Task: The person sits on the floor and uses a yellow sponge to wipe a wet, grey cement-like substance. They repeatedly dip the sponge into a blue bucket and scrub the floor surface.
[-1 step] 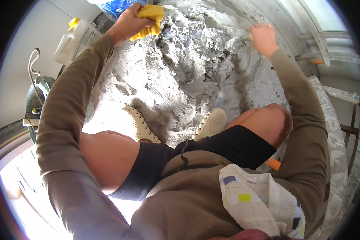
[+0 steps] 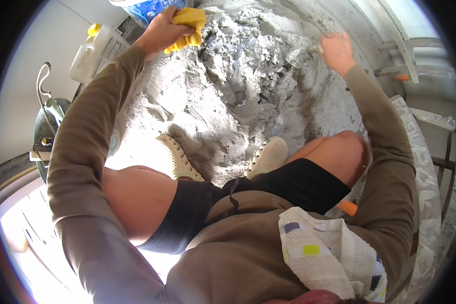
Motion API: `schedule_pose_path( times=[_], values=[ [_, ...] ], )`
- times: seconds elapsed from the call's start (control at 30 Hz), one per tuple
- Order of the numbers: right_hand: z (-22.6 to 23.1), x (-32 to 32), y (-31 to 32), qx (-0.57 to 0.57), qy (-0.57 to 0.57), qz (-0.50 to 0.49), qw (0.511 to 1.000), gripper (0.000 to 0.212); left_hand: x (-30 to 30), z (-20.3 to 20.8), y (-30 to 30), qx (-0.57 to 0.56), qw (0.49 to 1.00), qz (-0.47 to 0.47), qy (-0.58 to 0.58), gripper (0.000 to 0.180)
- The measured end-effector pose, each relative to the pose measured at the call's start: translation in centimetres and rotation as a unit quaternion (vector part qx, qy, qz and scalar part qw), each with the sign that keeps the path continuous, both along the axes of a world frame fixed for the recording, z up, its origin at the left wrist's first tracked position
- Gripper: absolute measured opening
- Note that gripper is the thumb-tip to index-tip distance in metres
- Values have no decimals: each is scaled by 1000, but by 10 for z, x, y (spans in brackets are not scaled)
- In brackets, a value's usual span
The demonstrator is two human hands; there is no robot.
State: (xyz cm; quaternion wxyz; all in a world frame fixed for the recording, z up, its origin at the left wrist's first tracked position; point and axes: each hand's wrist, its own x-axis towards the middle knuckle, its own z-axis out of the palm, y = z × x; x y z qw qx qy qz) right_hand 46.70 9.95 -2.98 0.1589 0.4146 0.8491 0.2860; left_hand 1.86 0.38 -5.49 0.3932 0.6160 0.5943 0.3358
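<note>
Pinching a yellow cloth [image 2: 191, 21] at eleven o'clock, the left hand [image 2: 162, 32] sits near a blue bucket [image 2: 148, 9]. The right hand [image 2: 338, 52], at one o'clock, is curled; whether it grips anything, I cannot tell. Between them, toward twelve, lies crumbly grey mix [image 2: 253, 63]; a loosened pinch could drop the cloth there, caking it.

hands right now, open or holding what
Left hand: closed, holding a crumpled yellow cloth.
Right hand: appears partly curled near the lumpy grey mixture; whether it grips anything cannot be told.
</note>
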Motion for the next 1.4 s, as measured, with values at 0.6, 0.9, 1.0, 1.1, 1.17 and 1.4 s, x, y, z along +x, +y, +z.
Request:
schedule_pose_path(
  times=[0.6, 0.9, 1.0, 1.1, 1.17, 1.4],
  values=[
    [-42, -8, -6, -257, 22, -234, 937, 28, 9, -31, 24, -54, 997, -21, -52, 44],
    [-77, -19, -45, -327, 161, -157, 918, 27, -10, -37, 20, -90, 995, 13, -49, 39],
    [-64, -23, -59, -272, 131, -104, 948, 31, -5, -42, 27, -92, 995, 4, -48, 40],
    [-23, -22, -61, -263, 164, -127, 942, 32, -4, -46, 36, -72, 997, -14, -29, 44],
    [-3, -19, -56, -249, 169, -150, 942, 42, -4, -49, 41, -64, 997, -13, -31, 47],
    [-28, -30, -9, -192, 160, -145, 957, 27, 1, -51, 41, -72, 995, -3, -66, 49]
  ],
)
